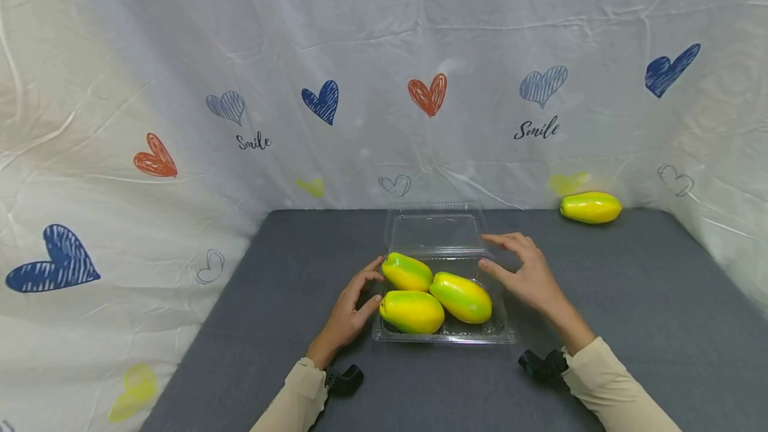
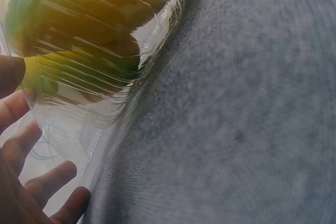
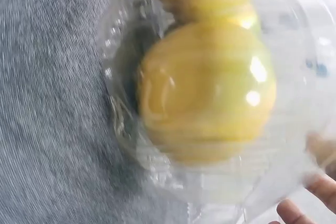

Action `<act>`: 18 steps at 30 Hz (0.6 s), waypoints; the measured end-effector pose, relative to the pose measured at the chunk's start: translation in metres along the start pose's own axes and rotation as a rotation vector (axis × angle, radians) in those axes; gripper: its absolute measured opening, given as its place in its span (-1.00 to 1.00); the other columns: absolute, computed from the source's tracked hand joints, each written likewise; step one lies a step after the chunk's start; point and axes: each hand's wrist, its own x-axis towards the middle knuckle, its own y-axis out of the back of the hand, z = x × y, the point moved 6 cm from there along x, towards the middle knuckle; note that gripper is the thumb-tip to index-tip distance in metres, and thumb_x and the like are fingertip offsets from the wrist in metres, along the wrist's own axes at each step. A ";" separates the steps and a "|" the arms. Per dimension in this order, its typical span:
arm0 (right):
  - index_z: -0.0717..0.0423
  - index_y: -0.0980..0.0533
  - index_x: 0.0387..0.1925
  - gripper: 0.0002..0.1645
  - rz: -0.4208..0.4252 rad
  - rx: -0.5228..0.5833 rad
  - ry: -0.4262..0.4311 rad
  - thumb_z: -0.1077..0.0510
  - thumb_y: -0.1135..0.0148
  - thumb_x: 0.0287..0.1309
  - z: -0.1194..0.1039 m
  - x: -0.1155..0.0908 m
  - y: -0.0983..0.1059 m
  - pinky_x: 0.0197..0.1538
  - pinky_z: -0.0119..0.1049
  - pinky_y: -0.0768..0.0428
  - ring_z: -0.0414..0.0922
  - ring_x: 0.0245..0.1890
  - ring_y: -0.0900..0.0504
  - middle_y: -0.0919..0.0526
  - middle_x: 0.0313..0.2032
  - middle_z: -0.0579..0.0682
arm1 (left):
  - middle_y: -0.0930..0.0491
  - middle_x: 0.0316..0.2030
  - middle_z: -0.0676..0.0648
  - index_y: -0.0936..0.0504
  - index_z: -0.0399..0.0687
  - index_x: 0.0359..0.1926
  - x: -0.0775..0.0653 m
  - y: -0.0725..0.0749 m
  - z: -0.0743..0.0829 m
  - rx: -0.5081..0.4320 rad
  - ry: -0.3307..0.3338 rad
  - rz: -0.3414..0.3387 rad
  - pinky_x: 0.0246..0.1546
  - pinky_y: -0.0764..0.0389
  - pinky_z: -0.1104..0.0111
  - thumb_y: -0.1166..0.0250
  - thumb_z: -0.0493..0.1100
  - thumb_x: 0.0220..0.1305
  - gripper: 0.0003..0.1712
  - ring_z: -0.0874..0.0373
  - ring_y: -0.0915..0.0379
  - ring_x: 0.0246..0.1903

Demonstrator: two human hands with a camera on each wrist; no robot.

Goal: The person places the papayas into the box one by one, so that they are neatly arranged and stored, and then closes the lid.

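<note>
- At centre of grey table (image 1: 648, 325): clear clamshell box (image 1: 447, 339), lid (image 1: 435, 232) open toward 12 o'clock.
- Inside box: yellow-green papayas (image 1: 461, 298) at 10, 8 and 3 o'clock.
- Between box's 8 and 9: left hand (image 1: 351, 309), fingers loose, beside rim; contact unclear.
- Near 3: right hand (image 1: 529, 277), fingers spread, released.
- Farther, 2 o'clock: lone papaya (image 1: 591, 208), table's back edge.

The grey table (image 1: 282, 279) carries an open clear box (image 1: 444, 339) and a yellow-green fruit (image 1: 591, 208).
</note>
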 end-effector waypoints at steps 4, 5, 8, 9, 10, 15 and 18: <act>0.09 -0.57 0.25 -0.42 0.017 -0.010 -0.015 0.12 -0.46 0.20 0.004 0.001 0.007 0.03 0.07 -0.41 -0.21 -0.03 -0.38 -0.61 0.05 0.15 | -0.13 0.59 0.01 -0.43 -0.04 0.23 0.000 0.000 0.000 -0.004 0.002 -0.002 0.44 -0.22 -0.22 -0.15 -0.20 0.49 -0.66 -0.01 -0.05 0.58; 0.09 -0.56 0.25 -0.42 0.020 -0.015 -0.020 0.11 -0.45 0.21 0.005 0.001 0.008 0.03 0.05 -0.41 -0.22 -0.03 -0.37 -0.61 0.05 0.13 | -0.13 0.59 0.01 -0.43 -0.05 0.23 0.000 0.000 0.000 -0.004 0.004 -0.002 0.43 -0.22 -0.22 -0.15 -0.20 0.49 -0.66 -0.01 -0.05 0.58; 0.09 -0.55 0.26 -0.42 0.029 -0.029 -0.040 0.09 -0.44 0.22 0.009 0.002 0.012 0.04 0.03 -0.40 -0.22 -0.05 -0.36 -0.60 0.04 0.10 | -0.13 0.59 0.03 -0.42 -0.01 0.23 0.000 0.000 -0.001 -0.005 0.007 -0.002 0.43 -0.22 -0.24 -0.15 -0.20 0.49 -0.66 0.00 -0.05 0.58; 0.09 -0.55 0.26 -0.42 0.031 -0.033 -0.047 0.08 -0.44 0.23 0.010 0.002 0.014 0.04 0.04 -0.39 -0.20 -0.05 -0.36 -0.60 0.04 0.12 | -0.14 0.58 0.03 -0.42 0.00 0.23 0.000 0.000 -0.001 -0.005 0.006 -0.002 0.42 -0.22 -0.24 -0.15 -0.21 0.49 -0.66 -0.01 -0.05 0.58; 0.10 -0.55 0.27 -0.42 0.034 -0.035 -0.052 0.08 -0.44 0.23 0.012 0.002 0.015 0.05 0.04 -0.39 -0.17 -0.05 -0.36 -0.60 0.04 0.14 | -0.14 0.58 0.03 -0.42 0.01 0.23 0.000 0.000 -0.001 -0.005 0.006 -0.001 0.42 -0.23 -0.24 -0.15 -0.21 0.49 -0.65 -0.01 -0.05 0.58; 0.12 -0.53 0.28 -0.41 0.039 -0.048 -0.083 0.07 -0.41 0.26 0.020 0.002 0.019 0.07 0.14 -0.39 -0.02 -0.01 -0.41 -0.58 0.06 0.22 | -0.14 0.58 0.02 -0.42 0.03 0.23 0.000 0.000 -0.002 -0.009 0.004 0.000 0.42 -0.24 -0.23 -0.15 -0.21 0.49 -0.65 -0.01 -0.06 0.58; 0.13 -0.53 0.28 -0.42 0.045 -0.053 -0.097 0.07 -0.40 0.27 0.025 0.002 0.021 0.08 0.17 -0.39 0.09 0.02 -0.44 -0.57 0.08 0.25 | -0.14 0.58 0.02 -0.42 0.04 0.23 0.000 0.000 -0.002 -0.013 0.006 -0.001 0.41 -0.25 -0.23 -0.16 -0.20 0.49 -0.66 0.00 -0.05 0.58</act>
